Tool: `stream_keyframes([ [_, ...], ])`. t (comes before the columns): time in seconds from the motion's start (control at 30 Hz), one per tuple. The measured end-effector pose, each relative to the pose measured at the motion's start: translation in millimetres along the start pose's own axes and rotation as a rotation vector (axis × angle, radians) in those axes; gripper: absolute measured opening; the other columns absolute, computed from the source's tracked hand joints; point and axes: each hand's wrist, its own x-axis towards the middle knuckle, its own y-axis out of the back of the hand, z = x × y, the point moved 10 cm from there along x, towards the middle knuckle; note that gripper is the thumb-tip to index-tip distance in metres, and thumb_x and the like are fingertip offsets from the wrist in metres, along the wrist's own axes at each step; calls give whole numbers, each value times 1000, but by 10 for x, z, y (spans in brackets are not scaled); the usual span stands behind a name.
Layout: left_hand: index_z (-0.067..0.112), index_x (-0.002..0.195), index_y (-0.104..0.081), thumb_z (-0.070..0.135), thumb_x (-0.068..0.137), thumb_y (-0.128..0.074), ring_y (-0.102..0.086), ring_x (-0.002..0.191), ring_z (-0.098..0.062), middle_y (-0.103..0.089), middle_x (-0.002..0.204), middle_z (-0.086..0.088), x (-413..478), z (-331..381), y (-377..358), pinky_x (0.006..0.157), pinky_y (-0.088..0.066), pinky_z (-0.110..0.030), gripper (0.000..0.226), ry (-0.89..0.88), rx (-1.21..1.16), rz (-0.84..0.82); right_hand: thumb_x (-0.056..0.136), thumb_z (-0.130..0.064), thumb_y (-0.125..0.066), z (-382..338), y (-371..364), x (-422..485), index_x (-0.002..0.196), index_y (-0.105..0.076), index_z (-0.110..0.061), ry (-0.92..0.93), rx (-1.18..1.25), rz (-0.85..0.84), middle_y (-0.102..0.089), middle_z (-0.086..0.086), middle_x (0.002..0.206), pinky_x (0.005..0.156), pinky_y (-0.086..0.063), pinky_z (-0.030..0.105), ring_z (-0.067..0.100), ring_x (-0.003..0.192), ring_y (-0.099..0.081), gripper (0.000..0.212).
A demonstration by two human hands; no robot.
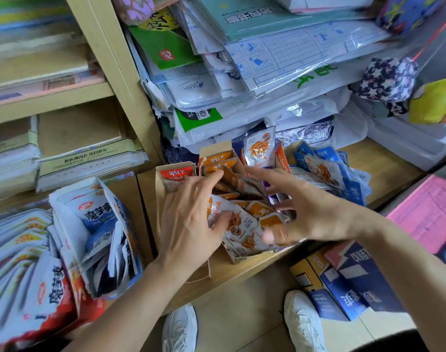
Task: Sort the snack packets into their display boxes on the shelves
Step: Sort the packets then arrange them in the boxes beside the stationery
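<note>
At the bottom of the frame, white shoes (181, 329) stood on the floor before the shelf (384, 158). At centre, the left hand (191, 219) lay on the loose orange packets (242, 219), fingers extended and pressing, apparently to keep the heap inside the cardboard display box (198, 275). The right hand (308, 214) hovered just above the same heap, fingers spread wide and gripping nothing, probably to gather strays. Behind the hands, more orange packets stood upright in rows. Right of centre, blue packets (328, 171) lay heaped on the shelf, unsorted. Wrapped stationery (267, 72) was stacked above.
</note>
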Motion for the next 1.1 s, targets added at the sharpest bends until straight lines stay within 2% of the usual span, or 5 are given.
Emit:
stream_keyframes([
  [0.13,20,139,-54,37,81,-78,-58,108,-18,-56,124,0,4,-23,-9,87,-54,-41,66,22,19,9,73,-17,-87,66,-192,-75,151,5,-58,4,-325,59,-28,-16,131,92,-51,18,2,119,-44,127],
  [0.43,11,122,-62,35,72,-85,-49,112,-9,-53,119,-5,105,-96,232,92,-39,-11,60,63,-130,121,73,-28,-88,-87,141,-185,128,-52,-23,66,-334,698,-62,-16,100,70,-59,40,9,78,-65,65],
  [0.73,15,133,-58,28,72,-83,-43,126,-2,-51,133,2,226,68,238,108,-35,-15,68,-144,-135,8,83,-14,-80,-67,-135,-201,144,-54,-26,175,-419,534,-52,-8,128,89,-51,17,4,116,-49,68],
  [0.93,26,146,-50,25,70,-91,-36,145,-8,-41,154,12,73,288,-173,118,-35,-39,85,-250,-113,-264,83,-4,-72,-66,-287,-291,150,-44,-23,173,-366,639,-61,-4,120,91,-53,25,8,109,-57,74],
  [1.1,31,117,-58,47,61,-87,-49,124,-17,-52,128,9,106,311,-151,103,-39,-44,65,-256,140,-225,86,-22,-71,-3,-23,-479,132,-62,-26,149,-317,694,-67,-14,103,76,-51,22,0,87,-56,47],
])
